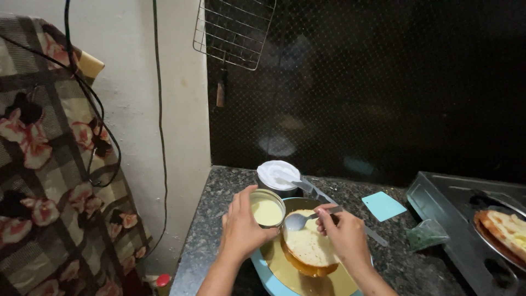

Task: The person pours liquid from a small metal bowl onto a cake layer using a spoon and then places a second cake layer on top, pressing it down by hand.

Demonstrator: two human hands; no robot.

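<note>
Head view, lower centre of the frame: the left hand (241,230) grips one small steel tin of pale yellow spread (267,207), and the right hand (345,233) pinches one spoon (302,219) over one round bread slice (309,246) on a yellow plate (329,279) on the dark stone bench (219,192). Spreading evenly probably calls for keeping the tin level and drawing the spoon's back lightly outward. Also visible: one white-lidded jar (278,174), one knife (315,192), one blue card (383,205), one toasted slice (507,227) at right.
</note>
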